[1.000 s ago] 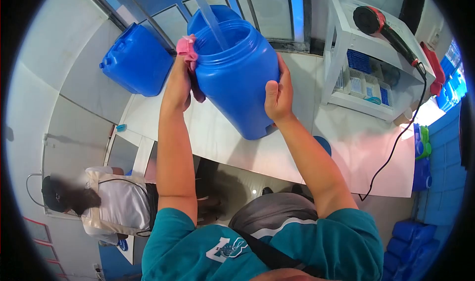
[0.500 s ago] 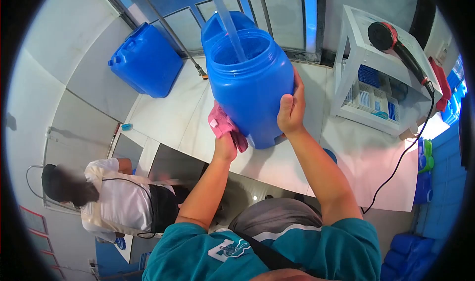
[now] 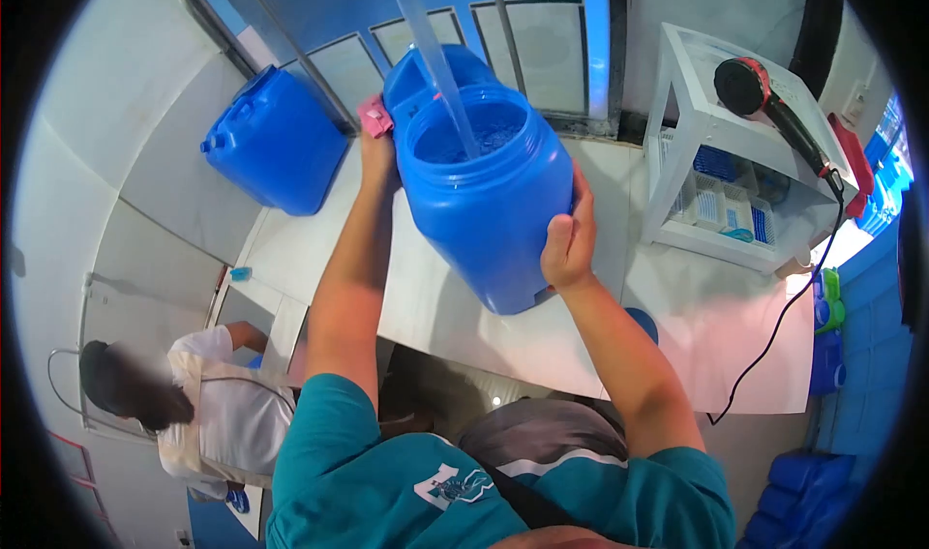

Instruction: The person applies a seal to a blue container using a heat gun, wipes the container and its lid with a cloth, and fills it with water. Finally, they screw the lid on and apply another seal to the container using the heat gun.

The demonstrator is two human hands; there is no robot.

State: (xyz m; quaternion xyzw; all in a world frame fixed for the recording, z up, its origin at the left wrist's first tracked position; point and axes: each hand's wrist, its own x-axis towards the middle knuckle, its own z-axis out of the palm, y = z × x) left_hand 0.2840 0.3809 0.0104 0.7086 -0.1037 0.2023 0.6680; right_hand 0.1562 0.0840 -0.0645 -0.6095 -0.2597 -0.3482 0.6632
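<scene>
A blue wide-mouthed plastic container (image 3: pixel 484 220) stands tilted in view on the white counter, with rippling water inside its open neck. A clear column (image 3: pixel 426 56), either a tube or a stream of water, runs down into that mouth. My right hand (image 3: pixel 573 239) grips the container's right side, thumb toward me. Beyond its left side, my left hand (image 3: pixel 379 157) is closed on a pink cloth (image 3: pixel 374 117), close to a second blue container (image 3: pixel 447 69) behind the first. The left fingers are mostly hidden by the cloth.
Another blue jerrycan (image 3: pixel 276 143) stands at the back left. A white shelf unit (image 3: pixel 668 143) with baskets is on the right, a corded heat gun or dryer (image 3: pixel 774 104) on top. Metal pipes (image 3: pixel 508 27) rise behind. A co-worker (image 3: pixel 227 394) is at lower left.
My left hand has moved with the pink cloth from the container's lower left side up and away to its far left. My right hand stays on the right side. The view has shifted slightly.
</scene>
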